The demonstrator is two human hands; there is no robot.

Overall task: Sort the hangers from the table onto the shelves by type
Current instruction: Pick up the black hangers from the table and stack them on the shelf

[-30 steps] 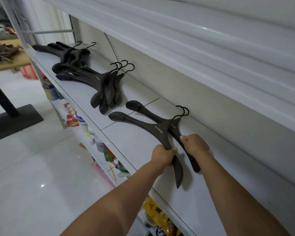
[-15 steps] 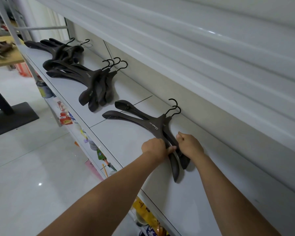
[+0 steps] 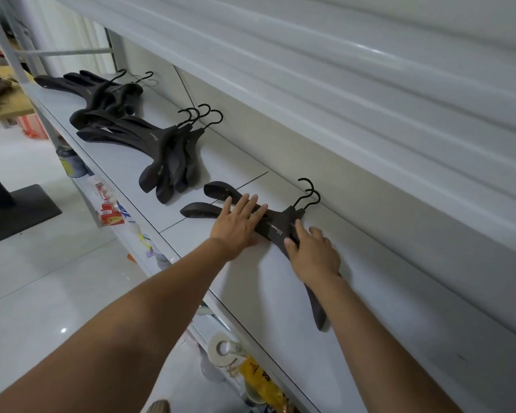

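Two stacked dark hangers [image 3: 276, 226] lie near the shelf [image 3: 251, 293] back edge; left hand [image 3: 239, 225] and right hand [image 3: 313, 251] rest flat on them, fingers spread, gripping nothing.

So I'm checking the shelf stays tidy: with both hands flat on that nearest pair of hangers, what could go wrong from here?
1. The nearest pair is splayed; its lower arm points toward the shelf's front edge, so a nudge could slide it off.
2. The left hand and right hand press open, with no grip, so the pair may skew.
3. Pushed left, it could bump the middle pile.
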